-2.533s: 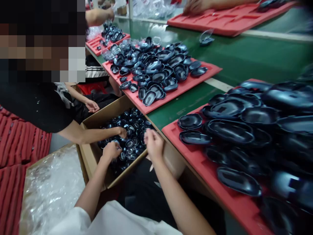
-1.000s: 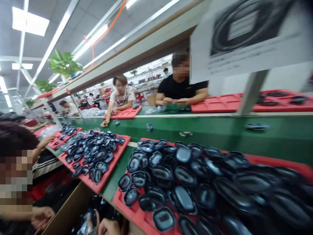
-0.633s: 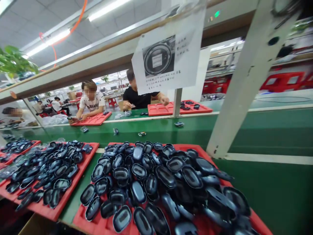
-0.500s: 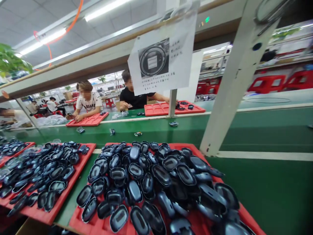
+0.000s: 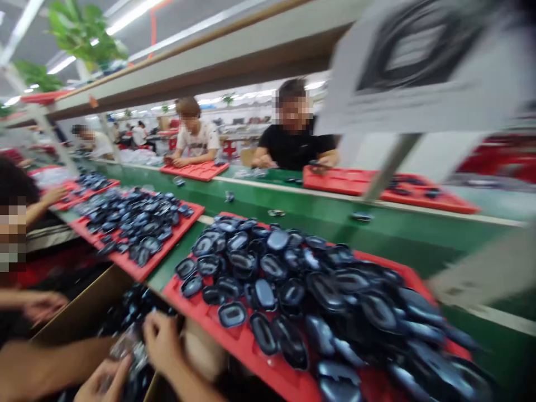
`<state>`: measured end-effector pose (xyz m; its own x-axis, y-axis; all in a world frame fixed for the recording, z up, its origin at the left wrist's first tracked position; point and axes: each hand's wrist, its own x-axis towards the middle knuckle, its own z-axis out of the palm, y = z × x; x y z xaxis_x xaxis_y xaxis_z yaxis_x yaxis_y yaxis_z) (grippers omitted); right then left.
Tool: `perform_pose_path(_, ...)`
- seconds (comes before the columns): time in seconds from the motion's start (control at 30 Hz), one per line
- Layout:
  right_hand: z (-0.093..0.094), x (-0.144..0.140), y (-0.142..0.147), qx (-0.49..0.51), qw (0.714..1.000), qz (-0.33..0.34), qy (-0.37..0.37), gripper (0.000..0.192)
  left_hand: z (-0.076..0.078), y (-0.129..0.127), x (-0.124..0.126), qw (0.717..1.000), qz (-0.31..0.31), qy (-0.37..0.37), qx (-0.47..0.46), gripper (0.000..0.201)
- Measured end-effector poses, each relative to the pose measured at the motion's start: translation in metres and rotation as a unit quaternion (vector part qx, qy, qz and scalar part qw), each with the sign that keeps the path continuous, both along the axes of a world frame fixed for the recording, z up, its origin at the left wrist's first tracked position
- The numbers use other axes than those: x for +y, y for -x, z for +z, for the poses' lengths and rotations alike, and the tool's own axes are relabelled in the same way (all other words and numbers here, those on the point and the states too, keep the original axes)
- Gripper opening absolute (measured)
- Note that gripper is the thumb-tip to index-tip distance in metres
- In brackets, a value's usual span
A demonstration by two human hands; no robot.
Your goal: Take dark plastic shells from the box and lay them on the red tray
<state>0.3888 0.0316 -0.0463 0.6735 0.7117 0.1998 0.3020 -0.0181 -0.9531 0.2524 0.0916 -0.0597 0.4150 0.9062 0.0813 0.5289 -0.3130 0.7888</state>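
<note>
Head view: cardboard carton (image 5: 81,304) holding dark pieces (image 5: 136,301); left hand (image 5: 103,382) half-curled, seemingly gripping clear plastic (image 5: 129,349); right hand (image 5: 161,340) bunched, contents unclear; glossy shells (image 5: 264,294) heap the red tray (image 5: 196,307), plenty apparently left to handle.

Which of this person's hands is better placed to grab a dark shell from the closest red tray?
Probably the right hand: it is nearer the red tray, while the left hand is farther off, by clear plastic.

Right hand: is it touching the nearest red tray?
No, the right hand is over the open cardboard box, apart from the nearest red tray.
</note>
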Motion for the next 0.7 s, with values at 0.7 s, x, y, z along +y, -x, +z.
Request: perform_pose_path(0.7,0.004,-0.004,0.002,0.115,0.978,0.162,0.063,0.039,-0.001,0.361,-0.179,0.909,0.395,-0.027,0.128,0.045)
